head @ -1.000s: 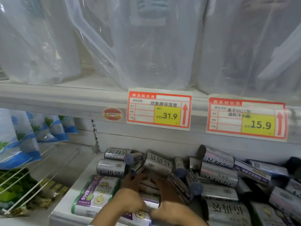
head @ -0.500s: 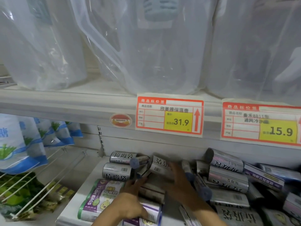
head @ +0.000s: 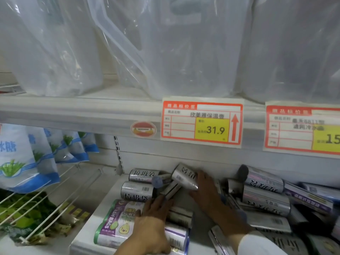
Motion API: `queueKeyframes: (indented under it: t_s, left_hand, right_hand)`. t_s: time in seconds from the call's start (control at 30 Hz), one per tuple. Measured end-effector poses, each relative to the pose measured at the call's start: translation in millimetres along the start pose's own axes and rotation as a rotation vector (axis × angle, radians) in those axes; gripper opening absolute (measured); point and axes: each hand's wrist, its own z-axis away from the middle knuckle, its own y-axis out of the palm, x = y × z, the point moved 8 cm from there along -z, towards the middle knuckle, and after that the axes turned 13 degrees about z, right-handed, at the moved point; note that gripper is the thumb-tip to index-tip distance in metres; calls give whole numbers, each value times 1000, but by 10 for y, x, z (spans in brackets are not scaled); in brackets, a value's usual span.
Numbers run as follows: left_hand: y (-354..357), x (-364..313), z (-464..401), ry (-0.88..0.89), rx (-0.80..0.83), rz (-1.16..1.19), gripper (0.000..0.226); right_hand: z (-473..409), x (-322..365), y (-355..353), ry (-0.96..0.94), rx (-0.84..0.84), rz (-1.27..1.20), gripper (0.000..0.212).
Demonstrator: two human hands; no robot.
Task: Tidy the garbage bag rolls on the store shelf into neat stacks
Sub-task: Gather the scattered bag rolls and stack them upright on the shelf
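Observation:
Silver garbage bag rolls lie jumbled on the lower shelf [head: 103,208]. My right hand [head: 204,192] grips one silver roll [head: 184,177] near the back, lifted and tilted. My left hand [head: 156,210] rests with fingers extended on flat rolls in the middle, its fingertips touching a slim grey roll [head: 170,190]. Two silver rolls [head: 139,188] lie side by side at the back left. A purple "TRASH BAGS" pack [head: 117,221] lies at the front left, partly under my left wrist. More silver rolls [head: 265,197] pile up on the right.
The upper shelf edge carries price tags, 31.9 [head: 201,122] and another at the right [head: 303,127]. Clear plastic-wrapped goods [head: 165,48] stand above. Blue-white bags [head: 24,155] hang over a wire rack [head: 36,205] at the left.
My right hand reached back and lifted a silver roll off the pile. My left hand slid forward over the middle rolls. The view shifted left and closer.

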Motion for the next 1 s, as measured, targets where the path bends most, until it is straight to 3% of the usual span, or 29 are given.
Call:
queueKeyframes:
  t_s: [0.1,0.23,0.4,0.53,0.57,0.6,0.63,0.7,0.73,0.8,0.83,0.87,0.9,0.93,1.0]
  left_hand:
    - [-8,-105,39,60,-49,-44,107]
    - [18,-283,27,115,-85,-128,103]
    - [126,-414,1,93,8,-208,107]
    - [147,-440,15,89,31,-246,112]
    - [143,-431,16,88,27,-249,113]
    - [135,-419,21,90,16,-248,114]
    - [125,-409,20,94,-1,-247,114]
    - [115,-396,29,98,-23,-244,114]
    - [115,-390,34,97,-25,-240,114]
    - [117,-364,38,93,-36,-231,114]
    - [117,-351,42,91,-40,-229,114]
    - [122,-341,49,88,-42,-231,115]
    - [125,-334,50,90,-45,-236,115]
    - [126,-330,51,95,-51,-242,116]
    - [123,-323,49,99,-57,-255,117]
  right_hand:
    - [188,-134,-367,49,-148,-144,65]
    - [576,-485,-712,92,-190,-108,60]
    - [1121,-764,-928,177,61,-290,49]
    - [1744,-498,-914,73,217,-462,53]
    - [1651,-420,-397,81,142,-660,56]
    - [1600,-741,157,55,161,-505,64]
    - [1396,-959,642,122,-17,-339,80]
    - [1188,-1084,1221,59,-221,-259,117]
    - [1225,-1015,1126,55,-169,-194,115]
    - [1654,-512,234,-92,112,-200,99]
    - [1796,-285,-162,-81,53,-158,95]
    - [2017,-257,-663,12,230,46,92]
    - [1727,-278,-357,-38,111,7,89]
    - [1720,-369,-377,40,152,75,84]
    - [1724,-222,-258,-97,178,247,76]
